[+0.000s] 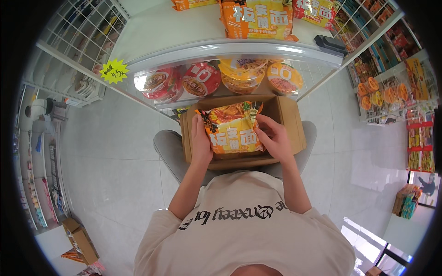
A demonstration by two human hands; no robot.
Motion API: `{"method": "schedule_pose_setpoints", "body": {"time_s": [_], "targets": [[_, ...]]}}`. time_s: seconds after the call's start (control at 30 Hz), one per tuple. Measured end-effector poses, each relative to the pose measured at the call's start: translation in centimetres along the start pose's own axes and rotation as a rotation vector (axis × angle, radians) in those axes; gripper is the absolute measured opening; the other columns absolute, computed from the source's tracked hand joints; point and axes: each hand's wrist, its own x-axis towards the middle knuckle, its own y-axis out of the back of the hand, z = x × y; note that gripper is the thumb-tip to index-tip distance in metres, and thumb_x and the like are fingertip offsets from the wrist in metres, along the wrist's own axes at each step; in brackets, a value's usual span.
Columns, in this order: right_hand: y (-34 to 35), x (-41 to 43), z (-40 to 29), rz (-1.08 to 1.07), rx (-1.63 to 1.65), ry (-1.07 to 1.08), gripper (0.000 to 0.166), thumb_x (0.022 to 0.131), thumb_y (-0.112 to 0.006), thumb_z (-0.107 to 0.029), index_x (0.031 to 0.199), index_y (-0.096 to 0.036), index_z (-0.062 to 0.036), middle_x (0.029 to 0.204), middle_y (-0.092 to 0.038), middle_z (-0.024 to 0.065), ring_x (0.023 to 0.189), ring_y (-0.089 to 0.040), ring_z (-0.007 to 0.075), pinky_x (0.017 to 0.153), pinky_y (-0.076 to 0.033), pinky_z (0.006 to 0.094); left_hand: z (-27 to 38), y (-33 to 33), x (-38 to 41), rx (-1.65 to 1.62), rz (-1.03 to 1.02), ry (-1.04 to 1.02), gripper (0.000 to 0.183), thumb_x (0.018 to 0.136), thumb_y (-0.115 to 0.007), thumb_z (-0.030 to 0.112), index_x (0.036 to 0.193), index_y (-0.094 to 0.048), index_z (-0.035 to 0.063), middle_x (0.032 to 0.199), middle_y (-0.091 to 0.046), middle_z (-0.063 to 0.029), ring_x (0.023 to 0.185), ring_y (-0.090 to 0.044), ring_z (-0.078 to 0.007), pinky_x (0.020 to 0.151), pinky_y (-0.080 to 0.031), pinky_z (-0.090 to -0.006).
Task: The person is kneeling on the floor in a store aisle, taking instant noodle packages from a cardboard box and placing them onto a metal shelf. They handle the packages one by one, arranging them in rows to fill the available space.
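Note:
Between my two hands is an orange and yellow packet of instant noodles (234, 132), held over an open cardboard box (293, 127) in front of my lap. My left hand (201, 138) lies along the packet's left side. My right hand (274, 136) grips its right edge with thumb and fingers. The packet hides much of the box's inside. Above, on the white shelf (165, 29), stands a similar noodle packet (257, 20), with a red and yellow packet (316, 12) to its right.
Red noodle bowls (202, 79) and yellow noodle bowls (243, 76) stand on the lower shelf, just beyond the box. A clear shelf edge strip (224, 50) overhangs them. A black object (330, 45) rests at the upper shelf's right corner. Wire-grid racks flank both sides.

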Motion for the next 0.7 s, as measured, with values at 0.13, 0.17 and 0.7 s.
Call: {"method": "schedule_pose_setpoints", "body": {"time_s": [0.13,0.17,0.7], "targets": [[-0.2,0.0,0.4,0.086,0.007,0.073,0.026,0.091,-0.063,-0.008,0.113,-0.058,0.0034,0.098,-0.067,0.0087,0.086,-0.063,0.0113,0.072,-0.053,0.0253,-0.6,0.1,-0.3,0.213,-0.041,-0.232,0.014,0.105,-0.042,0.018,0.110,-0.049,0.0065,0.106,-0.053,-0.0008,0.097,-0.052,-0.0089,0.088,-0.044,-0.0261],[-0.3,0.1,0.6,0.112,0.016,0.091,0.023,0.091,-0.062,-0.008,0.111,-0.058,0.0034,0.097,-0.066,0.0090,0.086,-0.063,0.0115,0.072,-0.052,0.0255,-0.5,-0.1,-0.5,0.281,-0.059,-0.296,0.010,0.104,-0.042,0.013,0.107,-0.048,0.0053,0.102,-0.051,-0.0005,0.093,-0.048,-0.0074,0.087,-0.041,-0.0235],[2.8,0.1,2.3,0.207,0.327,0.004,0.020,0.104,-0.047,-0.022,0.106,-0.058,-0.0052,0.091,-0.059,-0.0029,0.081,-0.053,0.0042,0.073,-0.044,0.0204,2.9,-1.4,-1.0,0.465,-0.154,-0.622,0.010,0.104,-0.041,0.013,0.104,-0.048,0.0049,0.094,-0.048,0.0014,0.084,-0.041,-0.0057,0.078,-0.037,-0.0210]]}}
